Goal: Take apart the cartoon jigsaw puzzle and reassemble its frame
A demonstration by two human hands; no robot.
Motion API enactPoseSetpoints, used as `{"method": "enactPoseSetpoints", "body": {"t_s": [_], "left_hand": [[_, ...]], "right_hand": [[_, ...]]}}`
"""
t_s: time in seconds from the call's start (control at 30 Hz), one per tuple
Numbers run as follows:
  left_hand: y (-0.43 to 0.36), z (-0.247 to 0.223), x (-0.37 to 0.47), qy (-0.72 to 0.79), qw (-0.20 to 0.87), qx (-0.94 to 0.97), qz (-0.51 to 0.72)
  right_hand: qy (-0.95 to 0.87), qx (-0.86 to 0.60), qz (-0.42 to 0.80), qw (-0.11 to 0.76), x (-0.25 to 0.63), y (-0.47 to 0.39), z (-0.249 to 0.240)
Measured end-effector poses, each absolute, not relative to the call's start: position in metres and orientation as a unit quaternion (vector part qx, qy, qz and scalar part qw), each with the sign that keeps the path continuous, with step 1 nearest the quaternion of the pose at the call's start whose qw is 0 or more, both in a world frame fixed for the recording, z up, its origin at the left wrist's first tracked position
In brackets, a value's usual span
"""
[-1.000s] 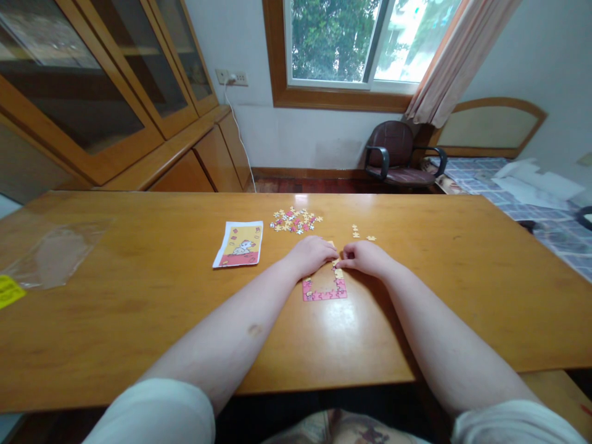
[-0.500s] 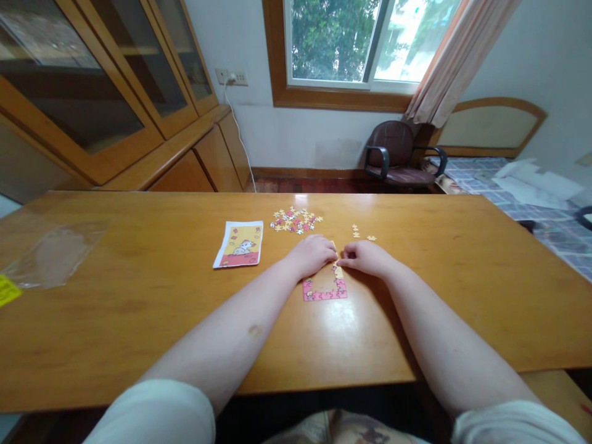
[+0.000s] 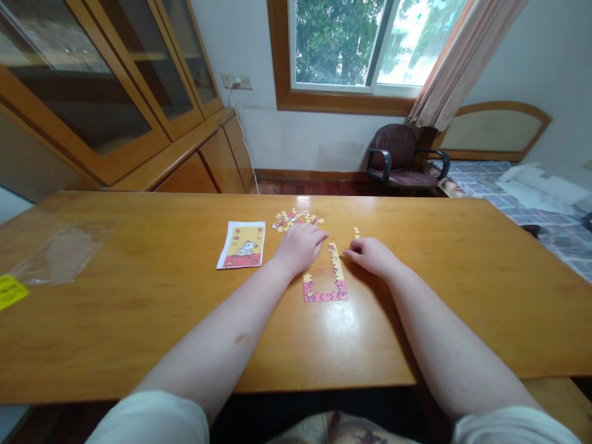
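A partly joined jigsaw puzzle border (image 3: 325, 297) lies on the table, pink along its near edge and yellow up its sides. My left hand (image 3: 301, 245) is just left of the right-hand strip, palm down, with its fingers stretched out and nothing seen in them. It covers part of the border's left side. To the right of that strip, my right hand (image 3: 367, 253) rests low with curled fingers and the thumb against them; whatever is in them, if anything, is hidden. A few loose yellow puzzle pieces (image 3: 356, 232) lie just beyond it.
Several mixed puzzle pieces (image 3: 296, 217) form a pile beyond my left hand. A picture card (image 3: 242, 246) with a white cartoon animal lies to the left. Farther left is a clear plastic bag (image 3: 65, 250) with a yellow label. An office chair (image 3: 400, 154) stands past the table (image 3: 161, 320).
My left hand has moved left and back, off the right-hand strip, so the strip's upper part shows. My right hand has drawn slightly away from the strip. The camera view has shifted a little.
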State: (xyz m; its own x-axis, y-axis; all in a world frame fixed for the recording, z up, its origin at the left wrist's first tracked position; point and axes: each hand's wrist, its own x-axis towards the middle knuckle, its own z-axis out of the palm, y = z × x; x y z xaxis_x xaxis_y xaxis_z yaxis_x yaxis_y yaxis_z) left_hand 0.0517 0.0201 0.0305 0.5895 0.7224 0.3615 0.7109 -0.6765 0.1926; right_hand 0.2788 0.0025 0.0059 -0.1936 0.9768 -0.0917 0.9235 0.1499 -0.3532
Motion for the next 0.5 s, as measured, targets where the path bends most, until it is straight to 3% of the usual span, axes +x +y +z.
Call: {"method": "enactPoseSetpoints", "body": {"t_s": [0.2,0.27,0.5], "left_hand": [[0.009,0.074,0.000,0.558,-0.008,0.820,0.129],[0.006,0.062,-0.010,0.548,-0.006,0.831,0.096],[0.009,-0.001,-0.009,0.474,0.031,0.867,0.150]], "right_hand": [[-0.696,-0.709,0.039,0.112,0.296,0.015,0.002],[-0.697,-0.710,0.039,0.091,0.300,0.017,-0.002],[-0.574,-0.817,-0.012,0.056,0.318,0.021,-0.002]]}}
